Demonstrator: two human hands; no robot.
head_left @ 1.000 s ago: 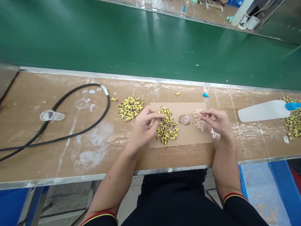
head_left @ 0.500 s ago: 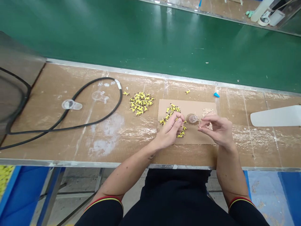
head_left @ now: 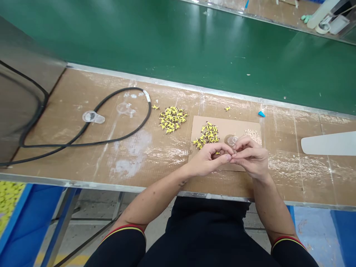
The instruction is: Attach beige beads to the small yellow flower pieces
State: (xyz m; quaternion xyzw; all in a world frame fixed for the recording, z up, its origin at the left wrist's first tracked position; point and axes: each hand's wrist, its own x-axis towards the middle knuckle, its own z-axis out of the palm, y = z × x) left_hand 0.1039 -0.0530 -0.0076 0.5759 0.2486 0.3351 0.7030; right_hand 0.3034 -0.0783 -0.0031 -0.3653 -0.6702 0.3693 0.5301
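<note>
Person in dark shirt (head_left: 211,237) at lower centre, sleeves trimmed red and yellow. Blue bin (head_left: 44,204) at lower left, yellow contents beside it at the frame edge; another blue container (head_left: 343,226), lower right, next to a pale sheet with small bits on it.

Brown-covered table (head_left: 164,168) across the middle. Left hand (head_left: 213,159) right of centre, thumb and index pinched closed; right hand (head_left: 251,157) also pinched, fingertips meeting the left ones. Any item between the tips too small to tell. Both over the near part of a cardboard sheet (head_left: 224,124).

On the sheet: yellow figure-like pieces (head_left: 210,132) in a loose heap at its left, small clear cup (head_left: 230,139) just behind the fingertips, beige bits (head_left: 253,135) at its right, partly behind the right hand. White tapered object (head_left: 329,144) at right frame edge, cut off.

Left of the sheet, second yellow pile (head_left: 172,119). Further left, looped black cable (head_left: 150,107) with white tape, clear plastic scoop-shaped piece (head_left: 94,117) across it. Behind the sheet, single yellow piece (head_left: 227,108) and blue tip (head_left: 261,114).

Green surface (head_left: 167,44) beyond the table. Far ledge, upper right: tape roll (head_left: 322,28), greenish lumps (head_left: 306,17).
</note>
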